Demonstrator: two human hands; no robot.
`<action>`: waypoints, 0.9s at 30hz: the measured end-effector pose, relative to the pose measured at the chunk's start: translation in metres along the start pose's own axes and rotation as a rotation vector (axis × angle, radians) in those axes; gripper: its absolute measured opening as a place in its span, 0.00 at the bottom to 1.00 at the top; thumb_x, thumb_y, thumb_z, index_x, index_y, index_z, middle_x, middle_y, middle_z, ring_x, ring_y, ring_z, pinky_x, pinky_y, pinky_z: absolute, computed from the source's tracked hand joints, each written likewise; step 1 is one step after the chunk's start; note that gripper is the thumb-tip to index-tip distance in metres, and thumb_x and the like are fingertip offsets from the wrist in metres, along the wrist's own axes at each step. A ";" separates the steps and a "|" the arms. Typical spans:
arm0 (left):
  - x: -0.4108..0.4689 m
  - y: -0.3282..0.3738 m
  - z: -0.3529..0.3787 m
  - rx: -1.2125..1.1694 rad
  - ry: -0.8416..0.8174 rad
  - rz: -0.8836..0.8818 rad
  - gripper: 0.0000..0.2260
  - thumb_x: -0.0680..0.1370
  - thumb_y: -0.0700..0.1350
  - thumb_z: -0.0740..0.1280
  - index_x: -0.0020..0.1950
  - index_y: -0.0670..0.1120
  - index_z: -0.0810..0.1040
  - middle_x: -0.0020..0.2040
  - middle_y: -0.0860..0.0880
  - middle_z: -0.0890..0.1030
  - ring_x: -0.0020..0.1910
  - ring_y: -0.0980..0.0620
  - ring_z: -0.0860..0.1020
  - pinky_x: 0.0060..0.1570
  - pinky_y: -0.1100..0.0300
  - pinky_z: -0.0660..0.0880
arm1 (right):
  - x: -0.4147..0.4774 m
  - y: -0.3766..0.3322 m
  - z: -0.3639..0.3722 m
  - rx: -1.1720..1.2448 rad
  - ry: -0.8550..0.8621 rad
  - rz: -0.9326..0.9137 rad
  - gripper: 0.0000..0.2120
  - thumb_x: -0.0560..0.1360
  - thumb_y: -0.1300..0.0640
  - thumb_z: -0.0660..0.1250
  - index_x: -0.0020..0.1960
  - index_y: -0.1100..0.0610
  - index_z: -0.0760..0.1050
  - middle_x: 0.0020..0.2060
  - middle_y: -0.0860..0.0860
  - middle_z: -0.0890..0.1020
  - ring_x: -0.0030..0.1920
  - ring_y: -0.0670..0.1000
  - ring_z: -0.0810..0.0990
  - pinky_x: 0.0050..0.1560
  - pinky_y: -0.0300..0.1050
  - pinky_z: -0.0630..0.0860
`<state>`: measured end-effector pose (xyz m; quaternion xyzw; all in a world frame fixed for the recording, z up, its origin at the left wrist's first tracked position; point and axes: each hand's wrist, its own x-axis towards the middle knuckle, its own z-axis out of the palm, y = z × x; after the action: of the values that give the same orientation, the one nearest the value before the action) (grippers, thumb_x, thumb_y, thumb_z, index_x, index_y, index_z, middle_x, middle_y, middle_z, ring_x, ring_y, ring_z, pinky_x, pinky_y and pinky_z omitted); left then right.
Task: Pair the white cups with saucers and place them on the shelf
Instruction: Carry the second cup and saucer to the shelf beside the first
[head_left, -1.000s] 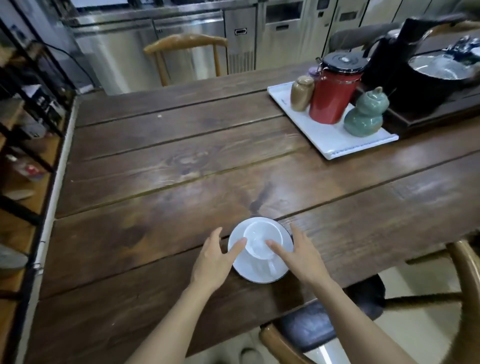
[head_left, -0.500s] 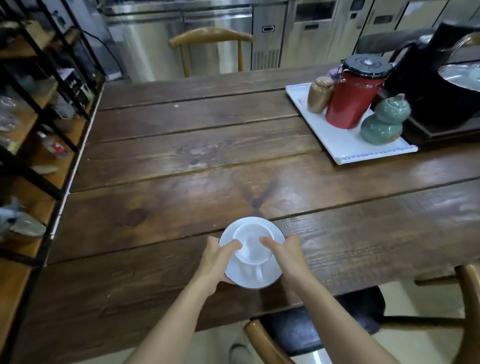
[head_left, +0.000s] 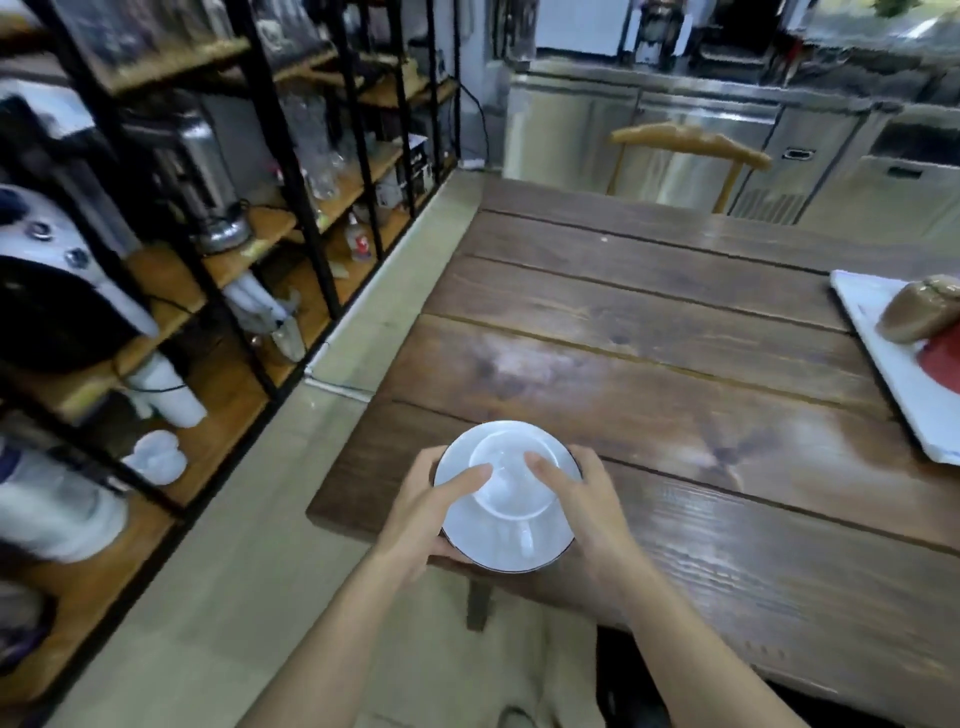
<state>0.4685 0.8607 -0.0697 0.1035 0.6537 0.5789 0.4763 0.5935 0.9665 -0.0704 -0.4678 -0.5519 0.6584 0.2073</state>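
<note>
A white cup (head_left: 511, 480) sits upright on a white saucer (head_left: 493, 545) with a thin dark rim, its handle pointing toward me. My left hand (head_left: 428, 506) grips the saucer's left edge with the thumb against the cup. My right hand (head_left: 587, 499) grips the right edge, thumb also on the cup. The pair is held just above the near left corner of the wooden table (head_left: 675, 364). The black-framed wooden shelf (head_left: 244, 244) stands to the left across a strip of floor.
The shelf holds glassware, appliances and white cups (head_left: 156, 454) on a lower board. A white tray (head_left: 893, 364) with a brown jar and a red canister sits at the table's right. A wooden chair (head_left: 691, 143) and steel counters stand beyond the table.
Both hands closed on the saucer's edges and lifted cup and saucer off the table. My view swung left, bringing the shelf into sight.
</note>
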 end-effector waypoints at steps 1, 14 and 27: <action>-0.010 0.002 -0.022 -0.019 0.042 0.025 0.23 0.63 0.53 0.73 0.56 0.53 0.75 0.55 0.50 0.80 0.52 0.47 0.80 0.31 0.56 0.78 | -0.007 -0.003 0.022 -0.003 -0.038 -0.013 0.18 0.71 0.49 0.71 0.58 0.53 0.72 0.50 0.45 0.80 0.50 0.47 0.80 0.47 0.44 0.76; -0.201 -0.020 -0.324 -0.301 0.604 0.165 0.17 0.71 0.49 0.72 0.57 0.51 0.73 0.54 0.51 0.78 0.49 0.49 0.78 0.29 0.55 0.78 | -0.151 0.008 0.351 -0.205 -0.626 -0.080 0.19 0.71 0.48 0.71 0.57 0.56 0.73 0.49 0.49 0.81 0.48 0.49 0.80 0.48 0.45 0.77; -0.348 -0.049 -0.536 -0.549 1.109 0.246 0.14 0.72 0.49 0.72 0.55 0.50 0.73 0.52 0.49 0.80 0.47 0.47 0.80 0.28 0.60 0.76 | -0.282 0.039 0.622 -0.379 -1.163 -0.127 0.22 0.72 0.45 0.69 0.61 0.53 0.71 0.52 0.48 0.79 0.48 0.45 0.76 0.41 0.40 0.72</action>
<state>0.2737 0.2541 -0.0031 -0.2636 0.6144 0.7437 0.0058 0.2120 0.4009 -0.0267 -0.0270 -0.7088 0.6827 -0.1754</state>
